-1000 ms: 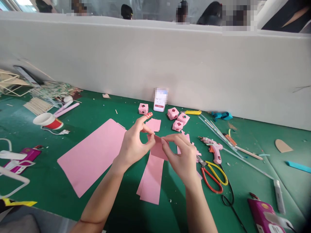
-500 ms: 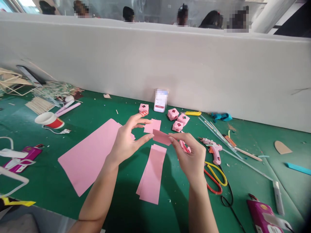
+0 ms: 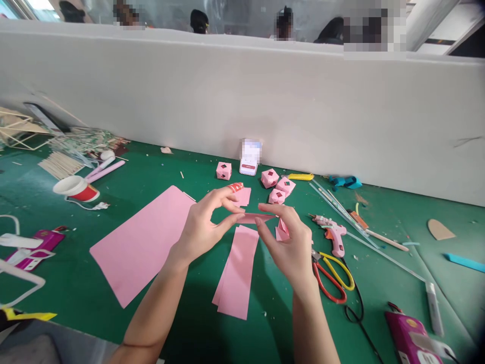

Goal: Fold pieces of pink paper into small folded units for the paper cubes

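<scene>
A small folded piece of pink paper (image 3: 252,218) is held up over the table, seen almost edge-on. My left hand (image 3: 206,220) pinches its left end between thumb and fingers; a red patterned wrap covers one fingertip. Around the right part of the paper, the thumb and forefinger of my right hand (image 3: 290,237) are spread apart; whether they touch it I cannot tell. Below lie pink paper strips (image 3: 238,278), overlapping. Behind my left fingers is a small pink paper piece (image 3: 244,196). More folded pink paper (image 3: 282,231) lies partly hidden by my right hand.
A large pink sheet (image 3: 144,242) lies left. Several faceted pink paper shapes (image 3: 270,178) sit near a propped phone (image 3: 250,156). To the right are scissors (image 3: 333,278), a pink glue gun (image 3: 333,233) and a yellow cutter (image 3: 300,177). A paper cup (image 3: 81,189) is tipped over at left.
The held paper has tilted from facing me to nearly edge-on. My left fingers have closed on its left end, while my right thumb and forefinger have parted and shifted slightly left.
</scene>
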`<control>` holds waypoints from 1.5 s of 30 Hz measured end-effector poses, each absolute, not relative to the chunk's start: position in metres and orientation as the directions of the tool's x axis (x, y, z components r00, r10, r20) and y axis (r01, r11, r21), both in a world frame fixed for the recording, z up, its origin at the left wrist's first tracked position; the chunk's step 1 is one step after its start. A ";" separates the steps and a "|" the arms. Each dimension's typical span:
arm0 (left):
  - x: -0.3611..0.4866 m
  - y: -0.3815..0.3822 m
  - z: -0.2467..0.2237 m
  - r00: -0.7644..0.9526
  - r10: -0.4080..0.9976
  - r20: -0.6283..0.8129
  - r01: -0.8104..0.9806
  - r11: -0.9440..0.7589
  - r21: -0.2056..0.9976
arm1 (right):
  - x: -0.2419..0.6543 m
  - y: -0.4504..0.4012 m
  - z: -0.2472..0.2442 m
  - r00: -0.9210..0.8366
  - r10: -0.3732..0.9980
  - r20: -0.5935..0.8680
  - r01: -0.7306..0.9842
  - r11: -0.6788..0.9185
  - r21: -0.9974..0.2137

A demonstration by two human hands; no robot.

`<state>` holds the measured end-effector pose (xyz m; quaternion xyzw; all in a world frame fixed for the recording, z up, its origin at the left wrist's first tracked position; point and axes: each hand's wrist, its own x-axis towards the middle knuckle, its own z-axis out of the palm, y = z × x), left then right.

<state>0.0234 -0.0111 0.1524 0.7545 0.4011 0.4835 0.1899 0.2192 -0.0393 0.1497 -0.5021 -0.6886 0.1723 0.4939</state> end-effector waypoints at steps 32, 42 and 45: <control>0.017 -0.011 0.159 0.191 0.817 0.545 0.477 -0.562 0.676 | 0.226 -0.035 0.146 0.042 0.963 0.265 0.418 0.224 -0.881; 0.020 -0.011 0.156 0.210 0.830 0.517 0.451 -0.551 0.702 | 0.226 -0.034 0.143 -0.018 0.986 0.165 0.230 0.165 -0.959; 0.020 -0.009 0.155 0.192 0.835 0.515 0.435 -0.543 0.718 | 0.226 -0.034 0.141 -0.014 0.988 0.156 0.202 0.155 -0.967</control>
